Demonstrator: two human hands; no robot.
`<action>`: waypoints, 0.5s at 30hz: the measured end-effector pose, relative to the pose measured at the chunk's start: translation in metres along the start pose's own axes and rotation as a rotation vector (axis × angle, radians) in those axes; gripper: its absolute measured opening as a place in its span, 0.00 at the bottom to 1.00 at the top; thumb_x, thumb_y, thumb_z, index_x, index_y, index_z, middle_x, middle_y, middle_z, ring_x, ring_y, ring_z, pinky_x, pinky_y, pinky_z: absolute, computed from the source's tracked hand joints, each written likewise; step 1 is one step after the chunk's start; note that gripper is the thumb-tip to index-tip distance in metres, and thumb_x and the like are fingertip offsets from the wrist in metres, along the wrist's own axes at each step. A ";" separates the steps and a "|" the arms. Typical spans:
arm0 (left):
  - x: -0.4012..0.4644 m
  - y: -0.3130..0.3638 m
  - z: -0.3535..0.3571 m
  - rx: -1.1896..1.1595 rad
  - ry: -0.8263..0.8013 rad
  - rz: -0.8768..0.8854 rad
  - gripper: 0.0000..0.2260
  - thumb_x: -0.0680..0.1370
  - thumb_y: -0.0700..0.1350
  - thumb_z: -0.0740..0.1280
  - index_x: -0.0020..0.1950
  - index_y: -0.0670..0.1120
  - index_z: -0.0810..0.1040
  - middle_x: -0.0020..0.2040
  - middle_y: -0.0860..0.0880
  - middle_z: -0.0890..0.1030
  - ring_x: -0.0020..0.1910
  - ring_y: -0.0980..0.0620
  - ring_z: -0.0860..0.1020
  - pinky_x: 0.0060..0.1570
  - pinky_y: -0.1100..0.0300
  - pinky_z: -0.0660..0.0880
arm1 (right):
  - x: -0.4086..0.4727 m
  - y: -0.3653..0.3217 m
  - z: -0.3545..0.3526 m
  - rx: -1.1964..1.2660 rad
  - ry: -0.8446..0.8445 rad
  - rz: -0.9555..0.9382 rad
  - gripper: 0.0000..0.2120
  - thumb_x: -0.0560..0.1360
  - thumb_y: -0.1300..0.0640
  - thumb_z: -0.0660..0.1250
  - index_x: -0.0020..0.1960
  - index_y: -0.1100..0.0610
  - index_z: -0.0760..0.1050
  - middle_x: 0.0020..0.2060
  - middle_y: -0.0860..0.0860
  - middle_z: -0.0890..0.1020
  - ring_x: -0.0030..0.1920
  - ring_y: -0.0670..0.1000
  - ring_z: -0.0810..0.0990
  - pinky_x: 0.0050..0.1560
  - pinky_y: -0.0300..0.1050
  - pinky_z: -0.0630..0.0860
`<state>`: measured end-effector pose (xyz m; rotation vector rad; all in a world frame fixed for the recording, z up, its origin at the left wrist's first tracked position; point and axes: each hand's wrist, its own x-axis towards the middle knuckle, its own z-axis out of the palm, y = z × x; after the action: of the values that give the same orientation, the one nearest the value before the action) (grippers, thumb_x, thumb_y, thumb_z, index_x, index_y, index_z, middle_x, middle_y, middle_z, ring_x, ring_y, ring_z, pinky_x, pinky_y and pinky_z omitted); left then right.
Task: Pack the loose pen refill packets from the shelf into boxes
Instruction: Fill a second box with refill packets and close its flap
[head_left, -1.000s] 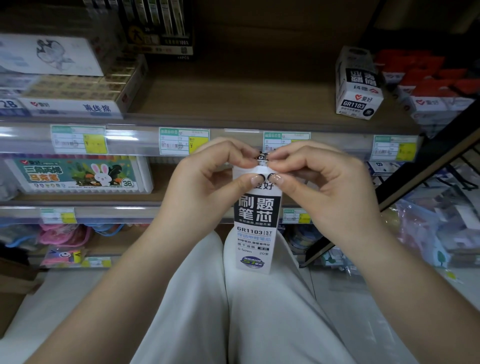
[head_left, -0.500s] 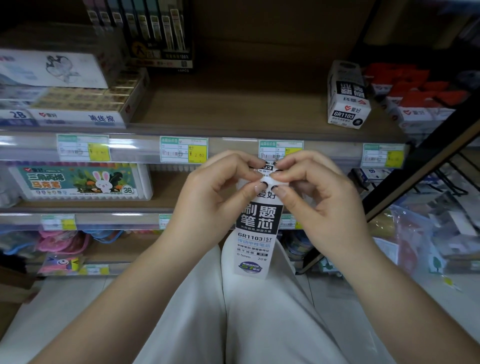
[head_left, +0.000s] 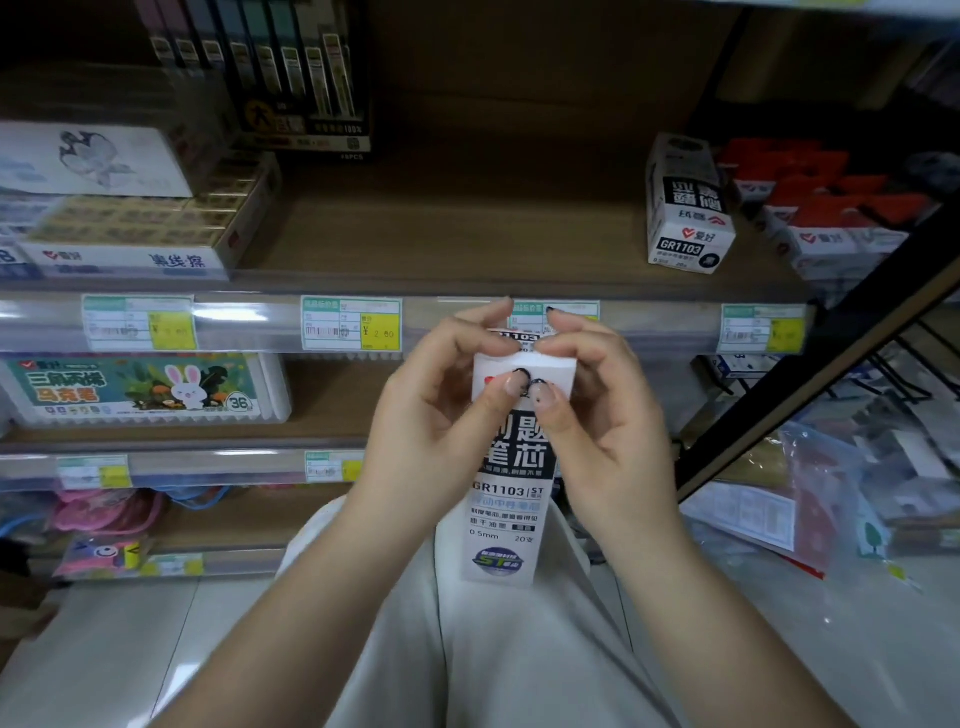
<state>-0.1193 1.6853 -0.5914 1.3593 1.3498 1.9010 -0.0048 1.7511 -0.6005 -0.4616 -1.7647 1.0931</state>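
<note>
A tall white and black pen refill box (head_left: 506, 499), marked GR1103, stands upright above my lap. My left hand (head_left: 436, 415) grips its upper left side, thumb on the front and fingers on the top flap. From the other side my right hand (head_left: 602, 415) holds the upper right, its thumb beside my left thumb and its fingers on the top flap. The box's top end is partly hidden by my fingers. A second box of the same kind (head_left: 685, 208) stands on the upper wooden shelf (head_left: 467, 228) at the right.
Red and white boxes (head_left: 826, 208) fill the shelf's far right. Eraser boxes (head_left: 135, 228) and a dark pen display (head_left: 291, 88) stand at the left. A rabbit-printed box (head_left: 145, 389) lies on the lower shelf. Plastic bags (head_left: 831, 493) cover the floor at the right.
My fingers have shifted on the top of the box, which now shows a closed white top edge. The view has dropped slightly, so the shelf sits higher.
</note>
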 end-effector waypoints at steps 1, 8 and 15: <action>-0.001 -0.001 0.005 -0.017 0.011 -0.006 0.06 0.73 0.44 0.65 0.48 0.53 0.74 0.62 0.52 0.76 0.60 0.58 0.76 0.55 0.65 0.71 | -0.001 0.002 0.004 -0.008 0.030 -0.009 0.07 0.75 0.46 0.64 0.52 0.37 0.71 0.60 0.50 0.73 0.62 0.52 0.73 0.60 0.49 0.71; 0.000 0.001 0.032 -0.116 0.154 -0.024 0.05 0.75 0.43 0.62 0.49 0.49 0.74 0.58 0.54 0.78 0.60 0.58 0.75 0.55 0.68 0.70 | 0.002 0.003 0.020 -0.005 0.214 -0.079 0.06 0.77 0.44 0.58 0.54 0.39 0.69 0.61 0.49 0.72 0.65 0.51 0.71 0.63 0.52 0.69; 0.003 0.004 0.032 -0.122 0.156 0.012 0.04 0.75 0.44 0.62 0.46 0.53 0.74 0.57 0.56 0.77 0.61 0.56 0.75 0.56 0.65 0.70 | 0.005 -0.004 0.020 -0.012 0.206 -0.140 0.05 0.79 0.47 0.57 0.54 0.43 0.68 0.57 0.54 0.72 0.62 0.50 0.72 0.60 0.43 0.68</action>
<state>-0.0913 1.7006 -0.5850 1.1845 1.2759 2.0979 -0.0244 1.7434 -0.5973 -0.4345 -1.5980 0.9044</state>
